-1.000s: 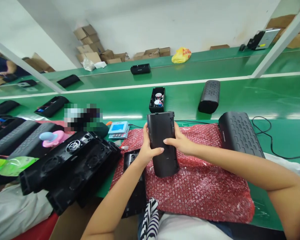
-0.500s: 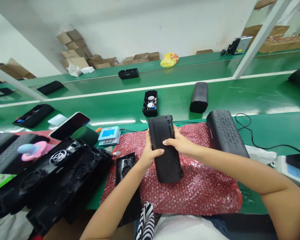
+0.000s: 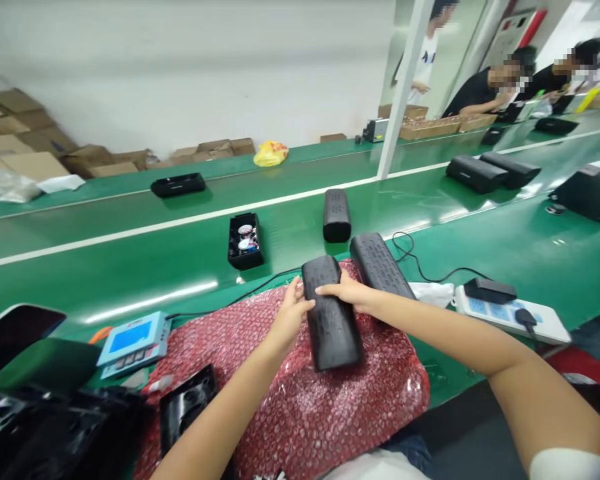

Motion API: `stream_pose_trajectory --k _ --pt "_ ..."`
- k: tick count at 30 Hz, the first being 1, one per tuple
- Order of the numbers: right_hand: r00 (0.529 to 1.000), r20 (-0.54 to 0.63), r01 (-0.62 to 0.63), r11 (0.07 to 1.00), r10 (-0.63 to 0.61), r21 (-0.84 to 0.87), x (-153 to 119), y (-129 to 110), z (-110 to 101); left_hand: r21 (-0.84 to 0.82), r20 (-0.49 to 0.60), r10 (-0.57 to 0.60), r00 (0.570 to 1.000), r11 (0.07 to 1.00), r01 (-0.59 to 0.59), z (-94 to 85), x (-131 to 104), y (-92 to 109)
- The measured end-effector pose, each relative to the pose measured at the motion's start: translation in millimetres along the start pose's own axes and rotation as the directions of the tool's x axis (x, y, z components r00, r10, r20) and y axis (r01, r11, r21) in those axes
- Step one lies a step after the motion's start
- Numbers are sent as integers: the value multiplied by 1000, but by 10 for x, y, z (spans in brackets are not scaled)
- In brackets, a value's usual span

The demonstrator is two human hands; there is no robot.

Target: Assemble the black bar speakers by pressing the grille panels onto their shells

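Note:
A black speaker housing [image 3: 333, 333], its patterned face up, is held over red bubble wrap [image 3: 290, 407]. My right hand [image 3: 353, 292] grips its upper right side, thumb across the top face. At its left edge is my left hand [image 3: 291, 310], with the thumb touching the housing and the fingers bent beside it. Just behind, to the right, another patterned speaker [image 3: 380, 267] lies on the wrap's edge. A black open shell [image 3: 187, 400] rests on the wrap at the left, partly behind my left forearm.
A blue tester [image 3: 133, 340] and stacked black shells [image 3: 55, 427] are at left. A white power strip [image 3: 515, 313] is at right. Behind, the green line carries an open housing [image 3: 245, 241] and a speaker [image 3: 337, 215]. Several people are at the back right.
The view has swung right, bringing people and more speakers into sight. The held housing has turned over, from its smooth side to its patterned face. Both hands remain at it.

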State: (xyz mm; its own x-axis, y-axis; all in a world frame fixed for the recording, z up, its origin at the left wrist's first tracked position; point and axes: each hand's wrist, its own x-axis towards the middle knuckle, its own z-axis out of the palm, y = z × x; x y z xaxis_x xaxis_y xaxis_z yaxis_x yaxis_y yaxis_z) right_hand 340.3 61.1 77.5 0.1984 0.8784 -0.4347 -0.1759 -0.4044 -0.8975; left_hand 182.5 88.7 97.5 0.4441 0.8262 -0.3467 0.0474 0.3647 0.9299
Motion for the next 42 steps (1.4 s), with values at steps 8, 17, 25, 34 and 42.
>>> stream_pose_trajectory --k 8,17,25,34,42 --pt "996 -69 -54 998 53 -16 36 -37 -101 226 71 -30 997 974 13 -289 10 -46" --pt "996 -80 -68 955 47 -289 -11 -262 -336 606 -47 159 986 789 -98 -1648 -697 -237" --pt "957 -31 206 749 -289 -630 396 -807 41 585 -649 241 721 765 271 -2167 -1714 -1284" --pt "995 -95 -58 645 -24 -762 2164 -1152 1242 547 -722 137 679 713 438 -1890 -1903 -1435" --pt "991 -63 3 499 -114 -867 2579 -941 1337 459 -730 155 666 833 310 -2076 -1925 -1637"
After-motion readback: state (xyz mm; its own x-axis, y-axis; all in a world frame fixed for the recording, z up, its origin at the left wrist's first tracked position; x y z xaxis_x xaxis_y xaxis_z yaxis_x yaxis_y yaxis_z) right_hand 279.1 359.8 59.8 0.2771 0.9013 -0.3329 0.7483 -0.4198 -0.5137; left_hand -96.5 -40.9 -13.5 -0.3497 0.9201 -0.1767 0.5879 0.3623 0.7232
